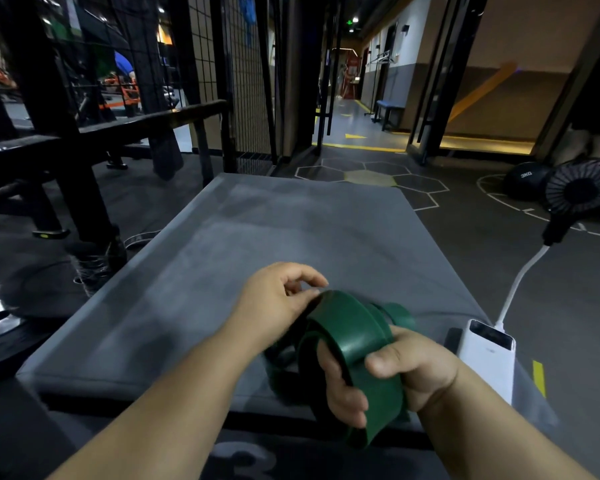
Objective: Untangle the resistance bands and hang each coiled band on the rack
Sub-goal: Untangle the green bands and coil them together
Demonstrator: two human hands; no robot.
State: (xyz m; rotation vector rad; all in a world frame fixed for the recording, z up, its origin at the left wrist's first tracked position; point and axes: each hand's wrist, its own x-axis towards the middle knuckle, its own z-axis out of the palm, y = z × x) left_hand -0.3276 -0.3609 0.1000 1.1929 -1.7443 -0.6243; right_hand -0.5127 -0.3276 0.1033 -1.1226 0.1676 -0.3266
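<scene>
Head view: right hand point(388, 372) clenched round green band point(354, 327), near right of surface point(257, 237); left hand point(274, 299) fingers apparently pinching its far edge. Risk: elastic coil springs open if either grip slackens; loose tail may sweep power bank point(485, 358).
</scene>
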